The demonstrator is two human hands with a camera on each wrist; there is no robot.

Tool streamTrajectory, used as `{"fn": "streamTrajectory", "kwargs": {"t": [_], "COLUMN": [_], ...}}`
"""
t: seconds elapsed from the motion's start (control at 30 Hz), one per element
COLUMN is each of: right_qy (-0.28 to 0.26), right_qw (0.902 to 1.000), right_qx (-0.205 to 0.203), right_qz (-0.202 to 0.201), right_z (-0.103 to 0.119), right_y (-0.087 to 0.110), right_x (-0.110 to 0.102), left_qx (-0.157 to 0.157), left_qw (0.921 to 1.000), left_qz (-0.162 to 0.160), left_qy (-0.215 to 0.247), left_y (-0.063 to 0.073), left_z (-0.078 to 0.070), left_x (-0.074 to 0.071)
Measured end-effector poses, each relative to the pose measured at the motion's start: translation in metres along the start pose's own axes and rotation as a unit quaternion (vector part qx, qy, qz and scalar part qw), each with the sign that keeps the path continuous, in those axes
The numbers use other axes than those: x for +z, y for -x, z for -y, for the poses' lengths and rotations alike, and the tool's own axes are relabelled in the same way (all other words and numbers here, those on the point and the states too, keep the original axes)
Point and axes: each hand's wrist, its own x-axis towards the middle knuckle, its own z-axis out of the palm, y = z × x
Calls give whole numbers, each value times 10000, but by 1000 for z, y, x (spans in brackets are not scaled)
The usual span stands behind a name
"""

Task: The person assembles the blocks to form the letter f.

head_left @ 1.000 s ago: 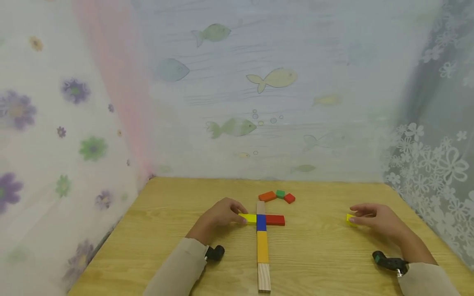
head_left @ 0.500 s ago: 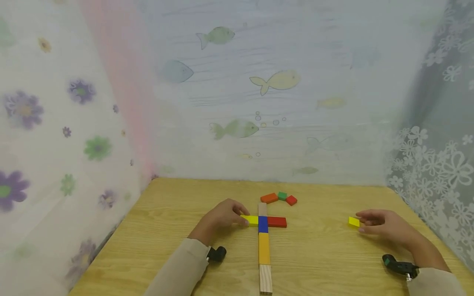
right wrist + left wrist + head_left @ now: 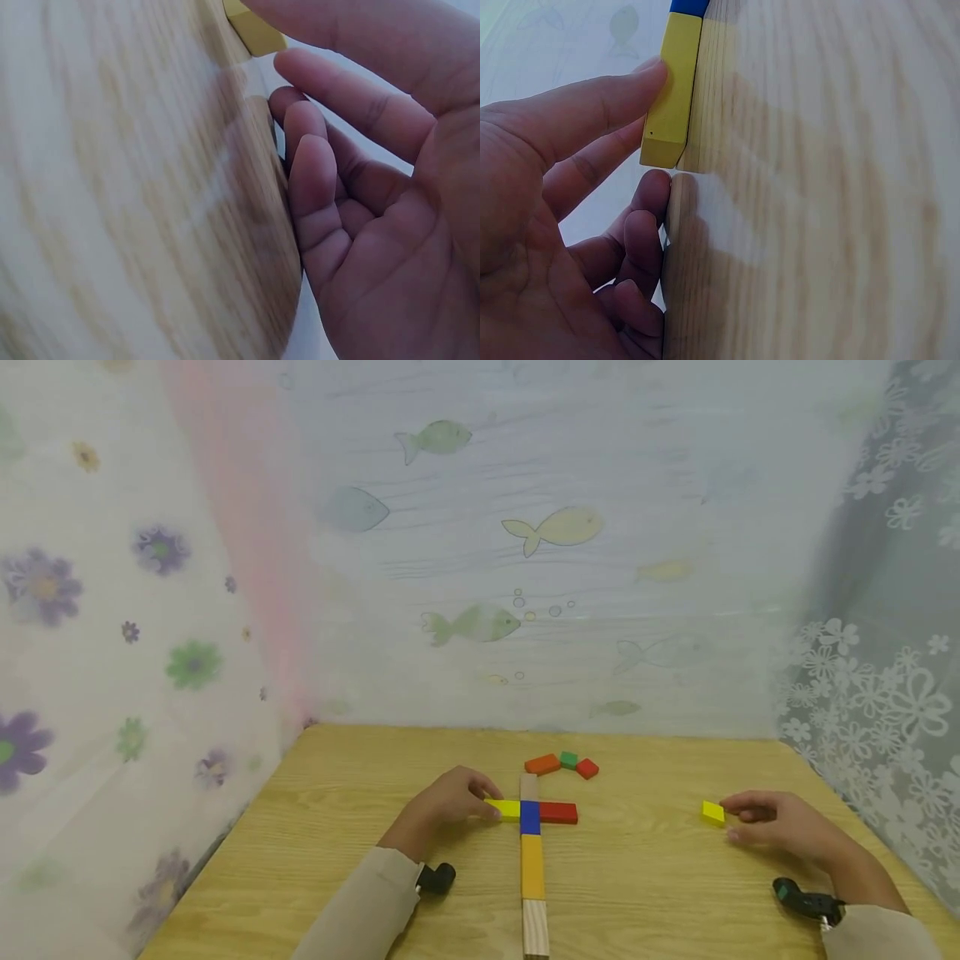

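Observation:
My left hand [image 3: 448,799] pinches the free end of a long yellow block [image 3: 507,811] between thumb and index finger, and its other fingers curl near the wooden table. That block's far end meets a blue block [image 3: 530,818]; on the blue block's other side lies a red block [image 3: 559,813]. Over at the right, a small yellow block [image 3: 713,813] rests on the table by itself. My right hand [image 3: 787,828] is just to the right of it, thumb and fingers parted and fingertips close to its edge. In the right wrist view nothing is between those fingers.
A pale wooden block [image 3: 529,787] lies beyond the blue one; an orange-yellow block [image 3: 532,867] and a striped wooden block [image 3: 535,927] run toward me. Farther back sit an orange block [image 3: 542,765], a green block [image 3: 568,760] and a smaller red block [image 3: 587,768]. Patterned curtains surround the table [image 3: 637,893].
The right hand has let go of the small yellow block and drawn back to the right, leaving it on the table. The left hand keeps its pinch on the long yellow block.

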Motion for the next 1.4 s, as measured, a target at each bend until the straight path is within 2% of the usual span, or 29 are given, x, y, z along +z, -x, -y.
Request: {"fn": "streamTrajectory", "kwargs": {"t": [0.17, 0.37, 1.1, 1.4], "right_qy": [233, 393, 520, 646], "right_qw": [9994, 9984, 9964, 9954], "right_qx": [135, 198, 278, 193], "right_qz": [-197, -362, -617, -674], "right_z": [6, 10, 15, 14], "right_y": [-1, -4, -7, -7], "right_x": [3, 7, 11, 12], "left_qx": [81, 29, 87, 67], "left_qw": [10000, 10000, 10000, 10000], "left_qz": [-12, -3, 12, -5], "left_qy": [3, -10, 13, 54], "left_y": [2, 1, -4, -6], "left_z": [0, -1, 5, 7], "left_x": [-1, -1, -2, -2]}}
